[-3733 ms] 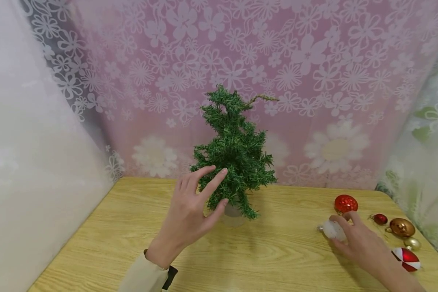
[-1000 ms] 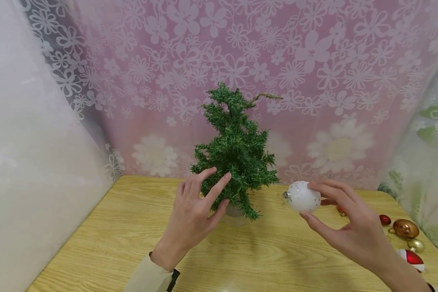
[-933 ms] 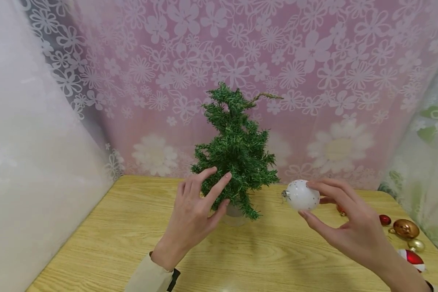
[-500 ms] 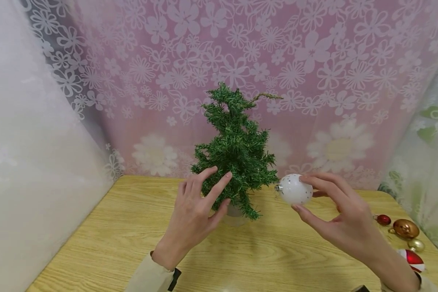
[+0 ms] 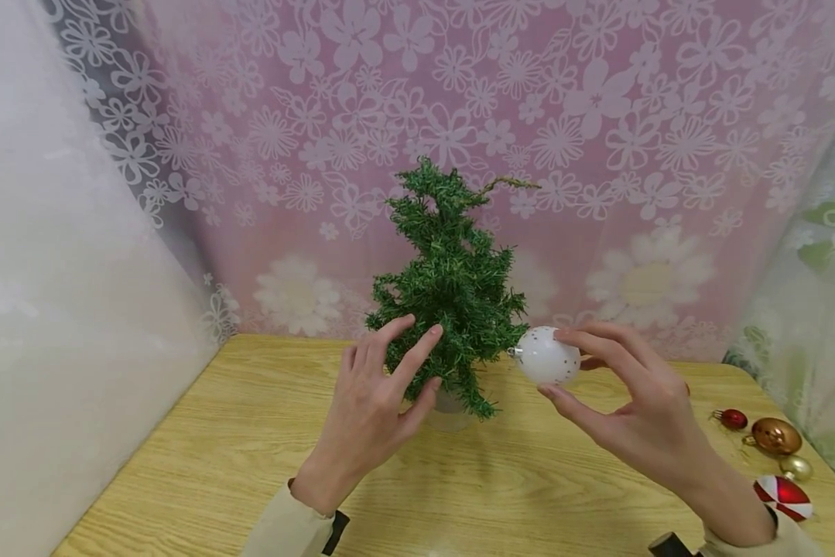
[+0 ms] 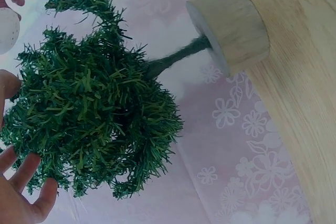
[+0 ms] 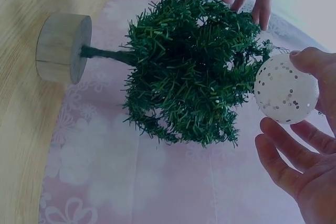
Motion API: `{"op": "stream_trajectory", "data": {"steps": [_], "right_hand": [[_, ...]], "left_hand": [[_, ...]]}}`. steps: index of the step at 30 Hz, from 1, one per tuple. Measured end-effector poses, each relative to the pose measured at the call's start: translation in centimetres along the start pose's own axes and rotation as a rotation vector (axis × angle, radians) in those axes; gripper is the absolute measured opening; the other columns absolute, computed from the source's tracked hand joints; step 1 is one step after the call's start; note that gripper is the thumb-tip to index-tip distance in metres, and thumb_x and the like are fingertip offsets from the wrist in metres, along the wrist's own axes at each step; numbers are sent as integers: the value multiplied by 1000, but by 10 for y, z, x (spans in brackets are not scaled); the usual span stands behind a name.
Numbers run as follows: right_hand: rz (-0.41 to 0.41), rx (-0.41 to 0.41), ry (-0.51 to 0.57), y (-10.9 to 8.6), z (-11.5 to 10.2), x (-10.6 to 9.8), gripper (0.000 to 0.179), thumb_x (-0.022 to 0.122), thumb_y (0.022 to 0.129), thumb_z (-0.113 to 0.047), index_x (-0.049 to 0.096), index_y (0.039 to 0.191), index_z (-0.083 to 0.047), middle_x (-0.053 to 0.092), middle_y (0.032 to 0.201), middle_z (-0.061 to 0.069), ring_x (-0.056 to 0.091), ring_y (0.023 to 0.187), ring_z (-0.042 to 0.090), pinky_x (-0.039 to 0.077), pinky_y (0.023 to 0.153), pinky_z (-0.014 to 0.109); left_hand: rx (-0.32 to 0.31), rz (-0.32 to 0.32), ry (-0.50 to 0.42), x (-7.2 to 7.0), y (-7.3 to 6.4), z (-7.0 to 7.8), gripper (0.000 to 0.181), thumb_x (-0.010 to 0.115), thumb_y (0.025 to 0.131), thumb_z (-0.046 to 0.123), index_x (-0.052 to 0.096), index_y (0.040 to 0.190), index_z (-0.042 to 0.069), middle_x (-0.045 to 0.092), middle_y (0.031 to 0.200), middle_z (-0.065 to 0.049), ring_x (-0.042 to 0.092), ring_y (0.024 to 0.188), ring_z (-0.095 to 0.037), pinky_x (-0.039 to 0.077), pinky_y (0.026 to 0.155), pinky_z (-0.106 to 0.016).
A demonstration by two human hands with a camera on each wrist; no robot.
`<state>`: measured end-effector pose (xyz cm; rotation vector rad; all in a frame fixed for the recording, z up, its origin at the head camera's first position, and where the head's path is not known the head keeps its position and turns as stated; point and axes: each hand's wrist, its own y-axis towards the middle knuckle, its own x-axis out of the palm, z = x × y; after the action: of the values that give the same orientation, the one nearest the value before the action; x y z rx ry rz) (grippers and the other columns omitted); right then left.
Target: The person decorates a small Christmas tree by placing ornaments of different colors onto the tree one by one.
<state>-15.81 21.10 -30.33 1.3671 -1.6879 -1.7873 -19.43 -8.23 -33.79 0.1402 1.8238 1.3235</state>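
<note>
A small green artificial Christmas tree (image 5: 452,271) stands upright on a round wooden base (image 7: 63,48) in the middle of the table. My right hand (image 5: 640,402) pinches a white speckled bauble (image 5: 548,357) between thumb and fingers, off the table. The bauble's silver cap points left, right at the tips of the tree's right-hand branches. My left hand (image 5: 378,402) lies against the lower left front of the tree, fingers spread and relaxed, with fingertips at the branches. In the left wrist view, those fingers (image 6: 26,171) overlap the needles.
At the table's right side lie a small red bauble (image 5: 732,419), a brown bauble (image 5: 775,436), a small gold bauble (image 5: 797,467) and a red-and-white bauble (image 5: 785,497). A bigger red bauble is mostly hidden behind my right hand. A pink floral curtain (image 5: 285,155) hangs behind the table (image 5: 201,464).
My right hand picked the white bauble up from the table's right side and carried it left and up to the tree's edge. The left hand has stayed nearly still at the branches.
</note>
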Motion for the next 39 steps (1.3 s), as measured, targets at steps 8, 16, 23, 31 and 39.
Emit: {"op": "stream_trajectory", "data": {"steps": [8, 16, 23, 31, 39], "right_hand": [[-18, -16, 42, 3, -4, 5, 61, 67, 94, -53, 72, 119, 2, 66, 117, 20, 60, 108, 2, 47, 84, 4], [-18, -41, 36, 5, -10, 9, 59, 66, 95, -53, 72, 118, 2, 67, 116, 19, 60, 108, 3, 47, 84, 6], [-21, -53, 51, 4, -17, 13, 58, 66, 95, -52, 72, 118, 1, 67, 116, 18, 61, 113, 4, 47, 88, 5], [-32, -51, 61, 2, -20, 16, 56, 66, 96, -52, 72, 119, -1, 67, 117, 19, 61, 119, 4, 47, 95, 6], [-41, -52, 48, 1, -20, 16, 57, 65, 95, -53, 72, 119, -2, 66, 119, 18, 60, 111, 5, 49, 80, 7]], "left_hand": [[-13, 80, -40, -3, 5, 8, 48, 54, 104, 38, 54, 149, 20, 53, 145, -16, 54, 122, -33, 46, 89, -47], [-33, 177, -302, -7, 13, 23, 32, 58, 104, 31, 69, 128, 13, 66, 122, -8, 63, 109, -23, 50, 91, -41], [-175, 58, -553, -11, 13, 35, 25, 67, 100, 23, 71, 123, 15, 66, 116, -1, 62, 109, -16, 53, 91, -34], [-274, -21, -653, -13, 13, 41, 15, 69, 99, 22, 74, 113, 19, 66, 115, 3, 61, 109, -13, 54, 83, -34], [-288, 42, -650, -10, 12, 39, 5, 70, 97, 15, 73, 99, 18, 68, 112, 0, 63, 108, -14, 55, 88, -34]]}}
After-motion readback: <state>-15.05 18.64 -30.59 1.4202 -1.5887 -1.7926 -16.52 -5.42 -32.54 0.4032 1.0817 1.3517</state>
